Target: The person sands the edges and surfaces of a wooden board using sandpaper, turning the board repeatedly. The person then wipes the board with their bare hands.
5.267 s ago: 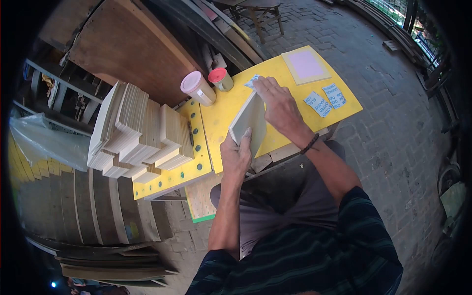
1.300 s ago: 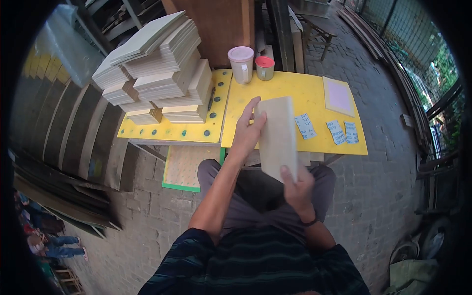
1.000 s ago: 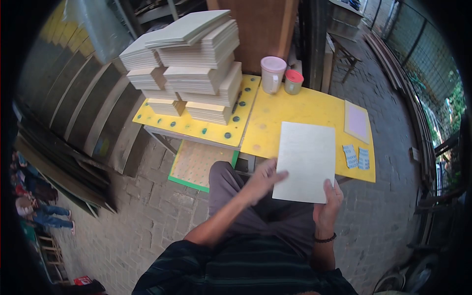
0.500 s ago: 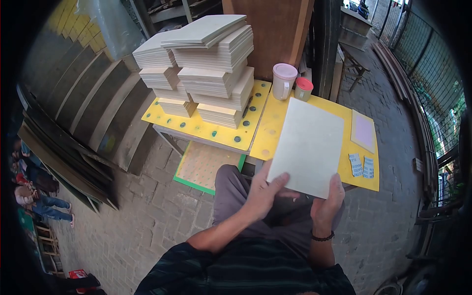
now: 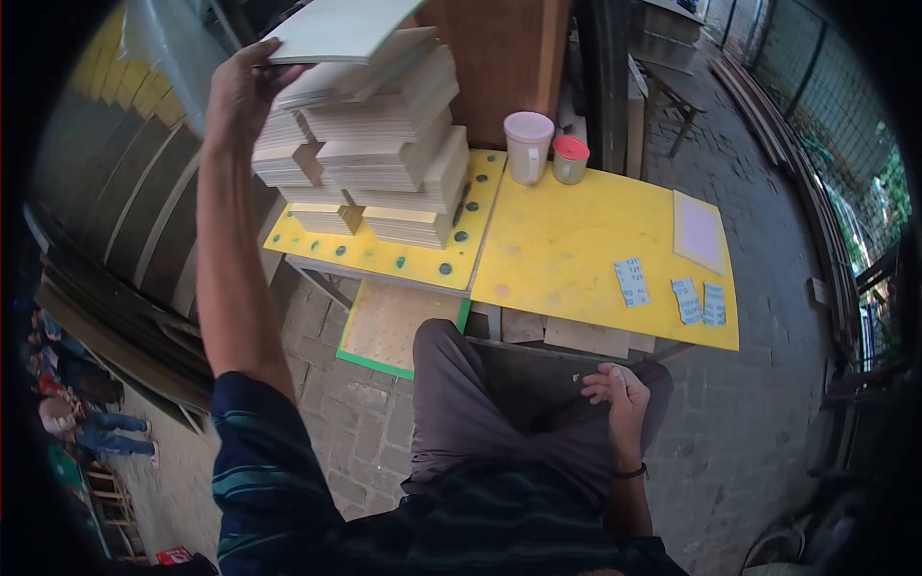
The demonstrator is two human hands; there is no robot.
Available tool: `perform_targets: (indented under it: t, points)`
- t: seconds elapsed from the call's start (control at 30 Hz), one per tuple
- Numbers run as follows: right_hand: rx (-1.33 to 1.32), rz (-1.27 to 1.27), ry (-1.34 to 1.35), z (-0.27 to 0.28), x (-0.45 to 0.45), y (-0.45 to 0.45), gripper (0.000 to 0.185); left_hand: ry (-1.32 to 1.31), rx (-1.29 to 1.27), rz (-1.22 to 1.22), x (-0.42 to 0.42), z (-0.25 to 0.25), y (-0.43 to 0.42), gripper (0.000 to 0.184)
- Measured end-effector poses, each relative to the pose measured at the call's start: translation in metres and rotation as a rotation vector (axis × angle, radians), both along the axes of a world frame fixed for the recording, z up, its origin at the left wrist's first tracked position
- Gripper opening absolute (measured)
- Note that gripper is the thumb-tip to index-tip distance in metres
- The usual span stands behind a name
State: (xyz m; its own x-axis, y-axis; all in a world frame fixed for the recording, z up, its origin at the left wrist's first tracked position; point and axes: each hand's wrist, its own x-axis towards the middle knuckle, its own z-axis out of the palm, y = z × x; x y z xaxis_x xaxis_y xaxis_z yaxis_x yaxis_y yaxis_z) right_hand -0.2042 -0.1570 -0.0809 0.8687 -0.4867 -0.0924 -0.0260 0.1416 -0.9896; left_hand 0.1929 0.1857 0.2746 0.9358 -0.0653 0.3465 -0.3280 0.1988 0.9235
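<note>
My left hand (image 5: 242,88) grips the near left corner of a thin pale board (image 5: 336,34), fingers beneath its edge. That board is over the top of a tall stack of similar boards (image 5: 379,168); whether it touches the stack I cannot tell. My right hand (image 5: 619,392) hovers over my right thigh, holding nothing, with its fingers partly spread. In front of it, on the yellow tabletop (image 5: 557,240), lie several torn pieces of printed paper, one of them a grey-blue strip (image 5: 632,283).
Two lidded cups, one with a pink lid (image 5: 529,149) and one with a red lid (image 5: 570,160), stand at the table's back. A pale pink rectangular sheet (image 5: 699,233) lies at the right. Concrete steps (image 5: 144,192) rise on the left. Other people are at far left.
The board has gone from my lap, where both hands held it, up and left to the stack in my left hand. My right hand has let go. A printed paper strip is uncovered.
</note>
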Motion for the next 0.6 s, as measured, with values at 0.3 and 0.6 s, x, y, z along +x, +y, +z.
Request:
perform_targets:
  t: [0.3,0.6]
  points:
    - [-0.095,-0.050,0.081,-0.011,-0.013,-0.011,0.026,0.110,0.662,0.187,0.153,-0.028,0.111,0.031]
    - [-0.291,-0.131,0.124,-0.009,-0.009,-0.063,0.023,-0.656,1.178,0.760,0.115,-0.038,0.100,0.056]
